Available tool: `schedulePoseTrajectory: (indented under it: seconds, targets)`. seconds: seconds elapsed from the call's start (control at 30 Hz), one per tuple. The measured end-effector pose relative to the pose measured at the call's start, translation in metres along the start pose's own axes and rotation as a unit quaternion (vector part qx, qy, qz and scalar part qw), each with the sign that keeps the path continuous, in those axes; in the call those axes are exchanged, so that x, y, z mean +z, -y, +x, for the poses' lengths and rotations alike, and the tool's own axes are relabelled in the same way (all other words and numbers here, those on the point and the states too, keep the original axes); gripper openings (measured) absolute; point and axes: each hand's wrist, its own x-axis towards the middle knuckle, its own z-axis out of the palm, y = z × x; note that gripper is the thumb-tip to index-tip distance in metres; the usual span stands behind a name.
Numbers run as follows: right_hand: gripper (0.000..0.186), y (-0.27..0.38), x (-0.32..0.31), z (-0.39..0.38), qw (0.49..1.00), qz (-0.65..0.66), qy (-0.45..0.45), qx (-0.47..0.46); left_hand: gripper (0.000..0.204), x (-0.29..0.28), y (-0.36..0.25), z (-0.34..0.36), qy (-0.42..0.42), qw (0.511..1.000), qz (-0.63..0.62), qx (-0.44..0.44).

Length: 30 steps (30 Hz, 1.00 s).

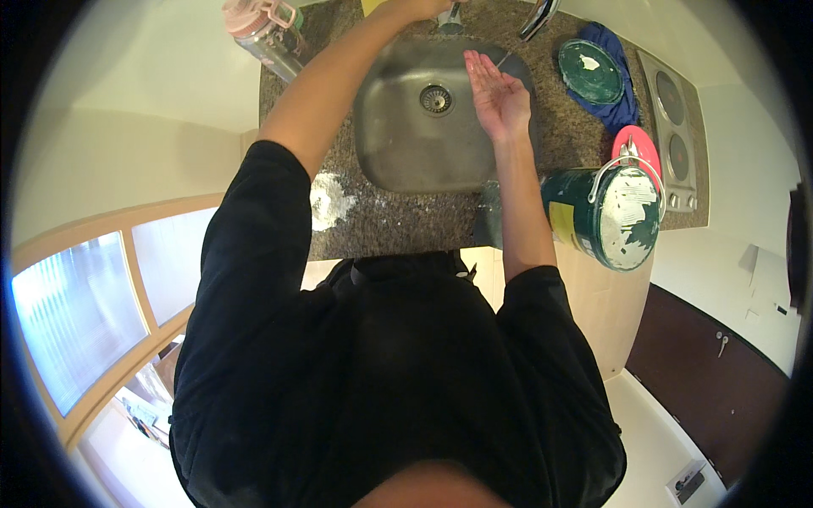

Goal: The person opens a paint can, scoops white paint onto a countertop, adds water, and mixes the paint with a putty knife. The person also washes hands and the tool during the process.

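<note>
My right hand [500, 95] is held palm up over the right side of a steel sink [398, 152]. Its fingers are stretched out and nothing lies on the palm. A thin pale streak shows beside the fingertips; I cannot make out what it is. At the far edge of the sink, my left hand [415, 8] is partly cut off by the top of the picture, its fingers hidden. Close to it is a small grey object [452, 20] of unclear kind. A chrome tap [539, 19] reaches in at the back, right of both hands.
A steel bottle [273, 42] with a pink lid stands back left. White residue [329, 202] marks the speckled counter [389, 224]. On the right are a green lid [584, 76] on blue cloth [625, 110], a pink round item [644, 146], a green paint bucket [584, 216] and hotplates [669, 97].
</note>
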Motion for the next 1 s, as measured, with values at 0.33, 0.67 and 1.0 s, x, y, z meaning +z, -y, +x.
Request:
schedulePoseTrajectory:
  seconds: [0.33, 0.67, 1.0]
  targets:
    - [0.052, -0.057, -0.005, -0.028, 0.988, -0.125, -0.053, 0.075, 0.024, -0.037, -0.039, -0.105, -0.108, 0.994, 0.004, -0.017]
    - [0.054, -0.129, -0.036, -0.048, 0.958, -0.177, -0.081, 0.211, 0.033, -0.118, -0.016, -0.417, -0.382, 0.87, -0.082, -0.3]
    - [0.052, -0.176, -0.033, -0.069, 0.872, -0.306, -0.066, 0.377, 0.043, -0.056, -0.013, -0.636, -0.405, 0.722, -0.051, -0.559]
